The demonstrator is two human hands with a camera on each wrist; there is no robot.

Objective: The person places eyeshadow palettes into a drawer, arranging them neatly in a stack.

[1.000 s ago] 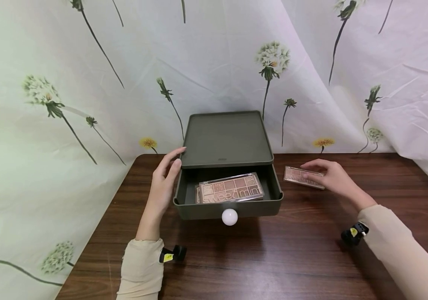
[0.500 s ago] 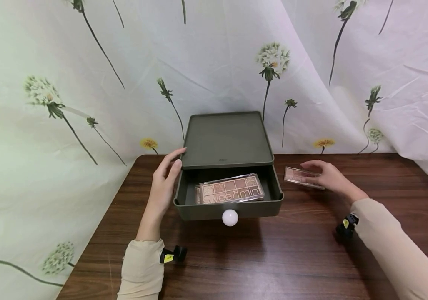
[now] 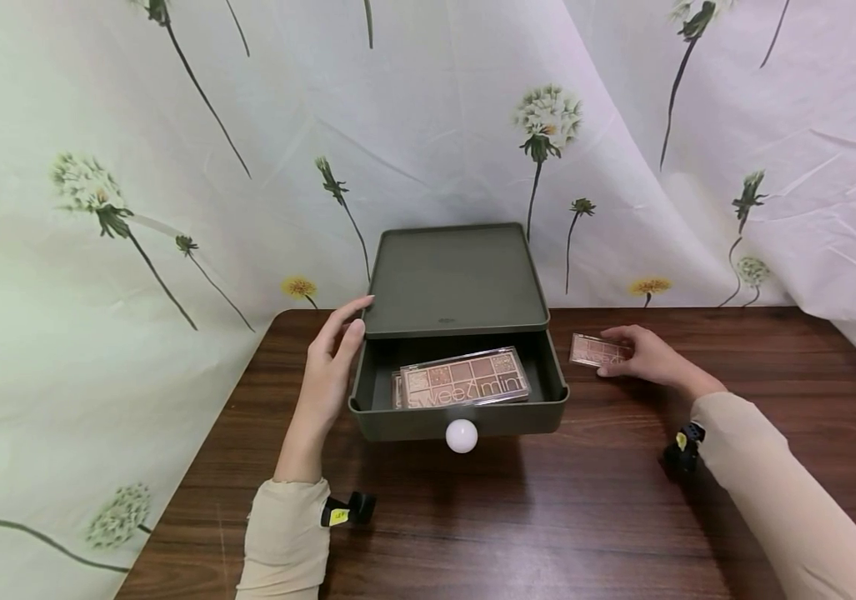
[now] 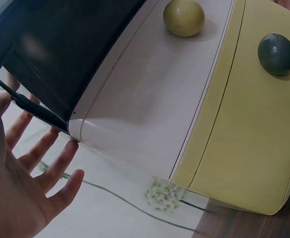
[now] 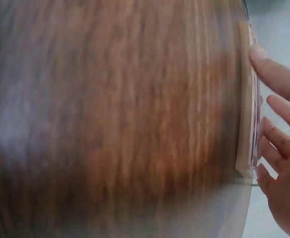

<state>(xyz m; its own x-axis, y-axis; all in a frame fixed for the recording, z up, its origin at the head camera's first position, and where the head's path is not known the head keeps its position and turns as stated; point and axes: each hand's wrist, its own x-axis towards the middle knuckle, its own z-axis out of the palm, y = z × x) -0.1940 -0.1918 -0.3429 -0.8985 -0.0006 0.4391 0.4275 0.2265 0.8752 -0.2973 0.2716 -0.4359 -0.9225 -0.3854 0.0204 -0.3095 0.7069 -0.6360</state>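
A dark green drawer box stands at the back of the table, its drawer pulled out by the white knob. Against the box's left side rests my left hand, fingers extended, as the left wrist view also shows. Inside the drawer lies an eyeshadow palette, slightly tilted, over another palette that is mostly hidden. To the right, my right hand pinches a further eyeshadow palette between thumb and fingers, covering its right end. In the right wrist view the thumb presses the edge of this palette.
Below the dark drawer, the left wrist view shows a white drawer with a yellow knob and a yellow drawer with a green knob. A dandelion-print cloth hangs behind the wooden table.
My right hand has shifted left along the palette, and its thumb now sits at the palette's front edge. The left hand and the drawer stay as they were.
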